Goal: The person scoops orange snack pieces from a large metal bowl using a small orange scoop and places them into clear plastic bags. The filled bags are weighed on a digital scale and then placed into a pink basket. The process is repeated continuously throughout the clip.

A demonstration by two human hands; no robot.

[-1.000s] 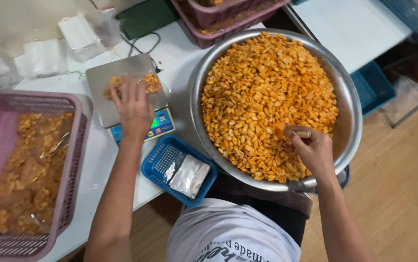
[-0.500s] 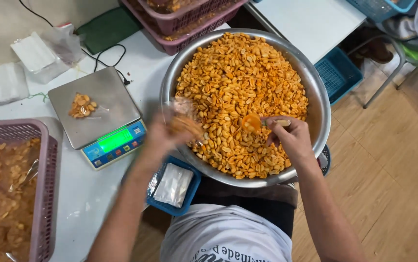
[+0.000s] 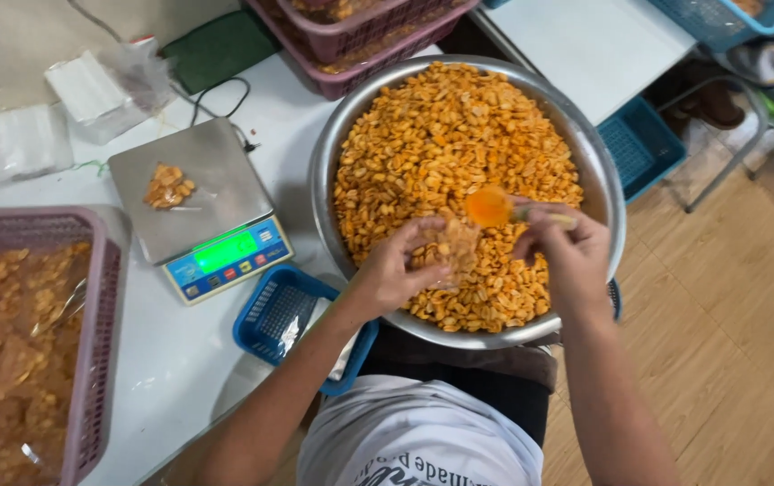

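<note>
This looks like a small snack-packing workroom. A large steel bowl (image 3: 598, 171) heaped with orange snack pieces sits by a digital scale (image 3: 207, 202) on a white worktop (image 3: 180, 360). Around them stand plastic baskets (image 3: 90, 360) of filled bags and stacks of empty clear bags (image 3: 22, 139).

I have both hands raised close together, nearly touching. My left hand (image 3: 400, 270) is cupped with fingers curled inward, forearm reaching up from the lower left. My right hand (image 3: 567, 247) is closed in a pinch, wrist bent, forearm rising from below.
</note>
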